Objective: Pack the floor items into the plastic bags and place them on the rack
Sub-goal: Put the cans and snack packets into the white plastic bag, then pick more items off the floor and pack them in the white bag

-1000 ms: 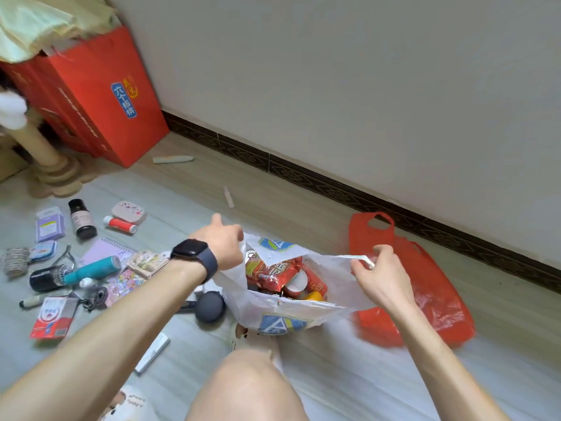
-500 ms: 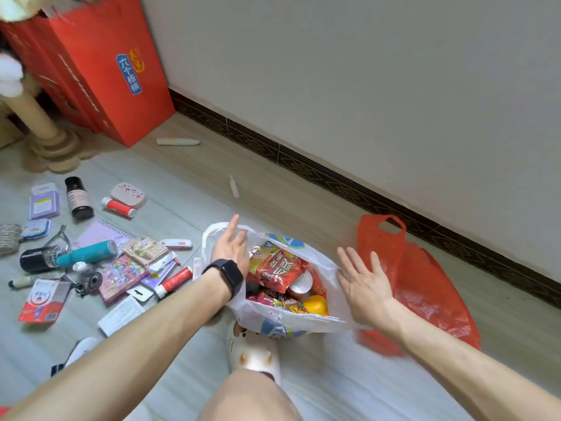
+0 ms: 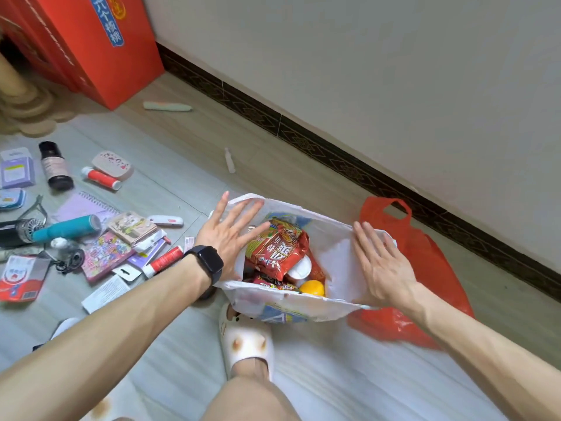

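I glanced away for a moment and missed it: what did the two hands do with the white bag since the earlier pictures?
Both hands let go of the white bag, whose top they were gripping. The left hand and right hand now lie open, fingers spread, on its left and right edges. The bag, its red snack packet, the red bag beside it and the scattered floor items stayed put.

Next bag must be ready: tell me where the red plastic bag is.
Head view: the red plastic bag lies on the floor at right, partly behind the right hand and the filled white bag, near the dark skirting board.
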